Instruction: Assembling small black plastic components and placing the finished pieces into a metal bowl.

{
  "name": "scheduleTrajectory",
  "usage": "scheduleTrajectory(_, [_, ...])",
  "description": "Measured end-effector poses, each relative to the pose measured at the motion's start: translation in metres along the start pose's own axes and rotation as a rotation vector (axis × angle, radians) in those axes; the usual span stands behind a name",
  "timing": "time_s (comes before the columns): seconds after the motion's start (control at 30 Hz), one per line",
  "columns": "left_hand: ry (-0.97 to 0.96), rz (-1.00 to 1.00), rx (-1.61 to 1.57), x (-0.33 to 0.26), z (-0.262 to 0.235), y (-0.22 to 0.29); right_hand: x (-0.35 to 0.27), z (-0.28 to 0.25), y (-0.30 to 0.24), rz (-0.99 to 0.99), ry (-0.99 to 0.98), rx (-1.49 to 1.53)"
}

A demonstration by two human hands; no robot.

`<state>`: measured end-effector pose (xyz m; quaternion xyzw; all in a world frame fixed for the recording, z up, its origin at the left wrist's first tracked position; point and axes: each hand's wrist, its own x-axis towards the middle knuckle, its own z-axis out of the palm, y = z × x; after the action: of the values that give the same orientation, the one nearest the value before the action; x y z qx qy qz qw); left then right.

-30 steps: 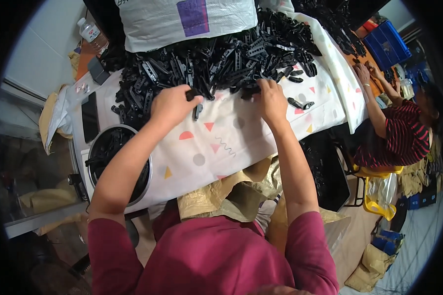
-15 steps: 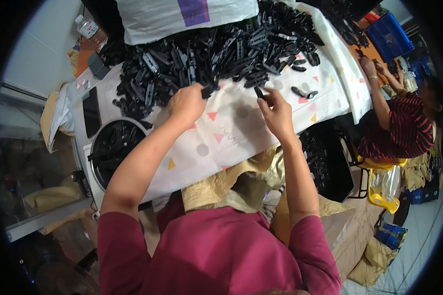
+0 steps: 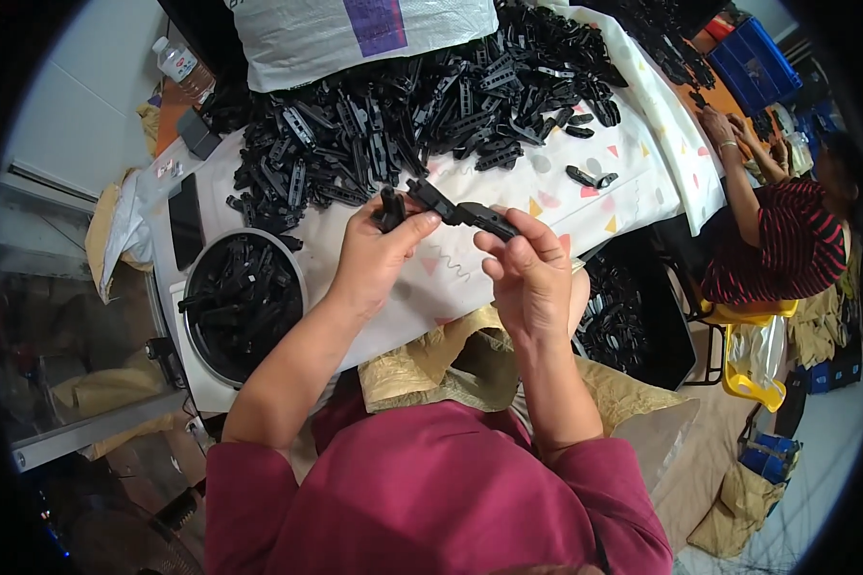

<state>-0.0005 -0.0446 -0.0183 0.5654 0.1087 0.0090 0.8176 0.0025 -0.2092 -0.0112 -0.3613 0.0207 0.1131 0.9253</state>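
Observation:
My left hand (image 3: 374,254) grips a long black plastic part (image 3: 427,198) plus another short black piece tucked in the fist. My right hand (image 3: 527,273) pinches a smaller curved black plastic part (image 3: 489,218) against the end of the long one. Both hands are raised above the white patterned tablecloth (image 3: 451,273), close to my chest. Behind them lies a big heap of black plastic parts (image 3: 403,115) spread across the table.
A round white tub (image 3: 240,297) with black parts sits at my left, a dark phone (image 3: 184,220) beside it. A black bin of parts (image 3: 633,321) is at my right. A white sack (image 3: 355,34) stands behind the heap. Another person in a striped shirt (image 3: 767,254) sits at right.
Both hands pulled back from the heap toward me, each holding a black part, and brought the two parts together.

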Motion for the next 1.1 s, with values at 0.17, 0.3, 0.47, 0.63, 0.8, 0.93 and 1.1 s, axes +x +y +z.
scheduleTrajectory(0.17, [-0.043, 0.094, 0.113, -0.015, 0.008, 0.0, -0.002, 0.007, 0.025, -0.174, -0.045, -0.15])
scheduleTrajectory(0.3, [-0.115, 0.383, 0.202, -0.016, 0.001, -0.001, -0.011, 0.014, 0.027, -0.192, -0.094, -0.16])
scheduleTrajectory(0.47, [-0.292, 0.523, 0.156, -0.028, 0.001, 0.012, -0.016, 0.015, 0.022, -0.282, -0.17, -0.338])
scheduleTrajectory(0.63, [-0.303, 0.533, 0.146, -0.025, -0.011, 0.003, -0.022, 0.016, 0.016, -0.516, -0.199, -0.82])
scheduleTrajectory(0.8, [-0.323, 0.326, -0.219, -0.025, -0.018, -0.002, -0.018, 0.031, 0.005, -0.571, -0.263, -1.13])
scheduleTrajectory(0.93, [-0.354, 0.228, -0.235, -0.024, -0.02, 0.0, -0.019, 0.031, 0.008, -0.741, -0.242, -1.236])
scheduleTrajectory(1.1, [-0.337, 0.126, -0.288, -0.032, -0.022, 0.004, -0.02, 0.025, 0.015, -0.916, -0.229, -1.333])
